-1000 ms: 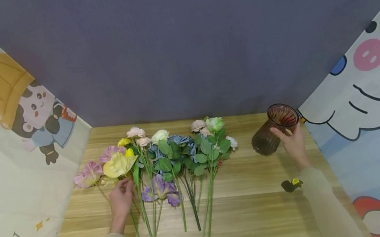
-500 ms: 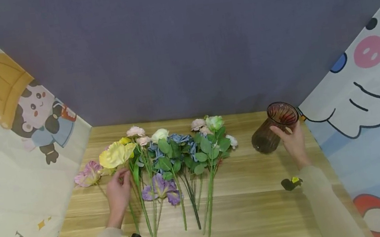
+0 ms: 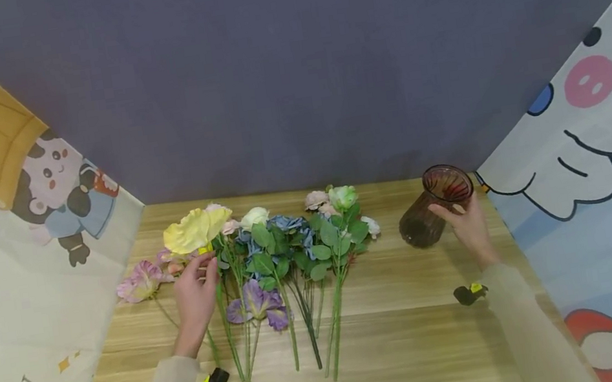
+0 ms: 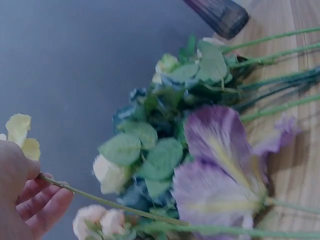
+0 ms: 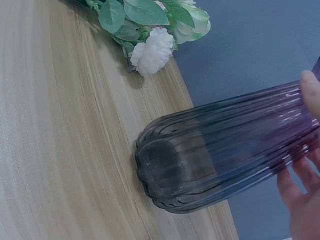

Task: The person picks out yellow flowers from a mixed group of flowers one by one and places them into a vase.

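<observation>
Left hand (image 3: 195,296) pinches stem (image 4: 95,198) of yellow flower (image 3: 194,231); right hand (image 3: 473,231) curls round upper vase (image 3: 422,223). Step looks like flower pick-up; next likely needs stem end aimed into vase.

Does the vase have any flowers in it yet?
No, the vase is empty: it's see-through, and no stems show inside. The left hand holds a yellow flower outside it.
</observation>
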### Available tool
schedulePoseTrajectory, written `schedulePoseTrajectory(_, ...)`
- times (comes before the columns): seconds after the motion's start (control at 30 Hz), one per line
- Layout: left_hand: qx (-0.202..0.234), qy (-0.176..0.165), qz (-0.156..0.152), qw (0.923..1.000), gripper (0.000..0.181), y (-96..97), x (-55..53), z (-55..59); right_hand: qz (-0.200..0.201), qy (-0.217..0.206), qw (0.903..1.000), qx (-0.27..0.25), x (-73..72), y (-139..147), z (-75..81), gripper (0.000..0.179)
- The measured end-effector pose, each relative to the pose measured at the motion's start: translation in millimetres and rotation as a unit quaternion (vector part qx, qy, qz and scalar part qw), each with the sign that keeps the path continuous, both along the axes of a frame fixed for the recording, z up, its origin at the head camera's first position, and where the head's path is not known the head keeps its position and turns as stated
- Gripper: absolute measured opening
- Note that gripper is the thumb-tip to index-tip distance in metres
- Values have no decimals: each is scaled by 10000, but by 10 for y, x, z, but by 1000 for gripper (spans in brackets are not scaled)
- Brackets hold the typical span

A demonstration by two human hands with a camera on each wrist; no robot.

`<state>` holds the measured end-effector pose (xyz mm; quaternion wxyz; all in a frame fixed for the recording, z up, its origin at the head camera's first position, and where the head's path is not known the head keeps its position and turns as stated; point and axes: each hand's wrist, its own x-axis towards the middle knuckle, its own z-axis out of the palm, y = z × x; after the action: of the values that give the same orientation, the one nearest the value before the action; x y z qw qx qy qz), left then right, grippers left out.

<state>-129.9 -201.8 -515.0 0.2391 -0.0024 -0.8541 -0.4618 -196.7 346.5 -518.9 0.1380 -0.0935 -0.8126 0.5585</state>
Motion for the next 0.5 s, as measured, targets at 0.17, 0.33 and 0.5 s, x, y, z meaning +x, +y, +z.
schedulePoseTrajectory(0.17,195,348,-341,9986,18,143,-85,161,260,28,9997,18,10,-4,3,77)
schedulePoseTrajectory(0.33,253,610,-599,9960,16,284,-186,301,539,-73,9984,-121,39,-36,55,79)
schedulePoseTrajectory(0.5,388,692,-889,9929,16,426,-285,424,906,-118,9958,-9,127,-127,236,78)
